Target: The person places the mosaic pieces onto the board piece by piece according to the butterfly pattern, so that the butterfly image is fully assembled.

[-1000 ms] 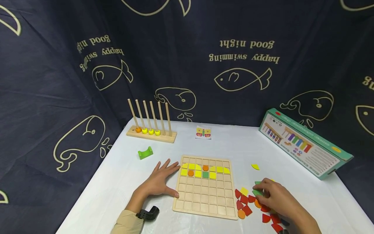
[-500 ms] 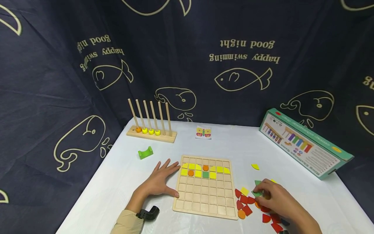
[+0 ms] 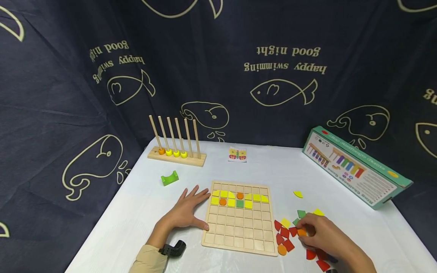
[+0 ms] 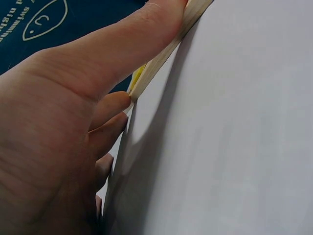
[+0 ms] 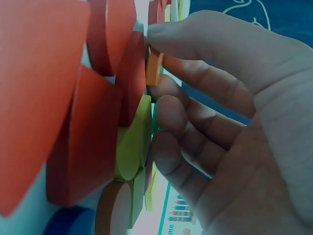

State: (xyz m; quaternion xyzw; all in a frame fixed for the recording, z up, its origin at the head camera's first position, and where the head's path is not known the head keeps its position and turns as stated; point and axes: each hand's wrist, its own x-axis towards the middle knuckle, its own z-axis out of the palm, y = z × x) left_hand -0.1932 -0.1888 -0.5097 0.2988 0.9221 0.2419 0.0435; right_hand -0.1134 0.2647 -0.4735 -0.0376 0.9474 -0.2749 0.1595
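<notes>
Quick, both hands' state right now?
Left hand: open, thumb against the grid board's edge.
Right hand: closed, pinching an orange piece.

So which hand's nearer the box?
Right: right hand is among loose pieces, this side of the box; left hand is at the left edge of the board, farther off.

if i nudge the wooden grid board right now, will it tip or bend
The grid board probably won't bend: it looks like a solid wooden panel. Lying flat, it seems unlikely to tip. The yellow pieces may stay put, since raised ridges border their cells.
</notes>
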